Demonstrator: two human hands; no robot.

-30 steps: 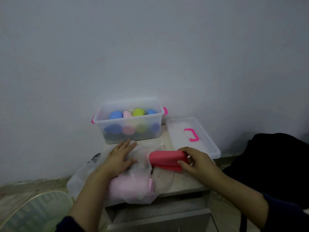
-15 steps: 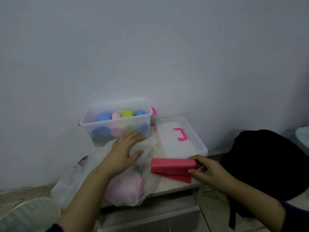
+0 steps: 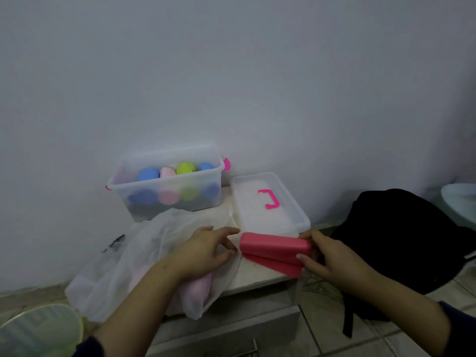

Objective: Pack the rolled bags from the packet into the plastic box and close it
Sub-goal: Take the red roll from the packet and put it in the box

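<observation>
Two hands: right point(image 3: 327, 258) grips red roll point(image 3: 275, 247) (partly unrolled).

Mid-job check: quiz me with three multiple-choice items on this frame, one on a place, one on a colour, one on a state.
1. Where does the lid lie?
A. On the plastic box
B. On the table, right of the plastic box
C. On the floor

2. What colour is the rolled bag in the right hand?
A. Green
B. Blue
C. Red

3. How is the plastic box?
A. Open, rolls inside
B. Closed
C. Tipped over

Answers:
1 B, the lid sits flat beside the box, handle up.
2 C, the red rolled bag is gripped at its right end.
3 A, blue, pink and green rolls show over the open rim.
</observation>
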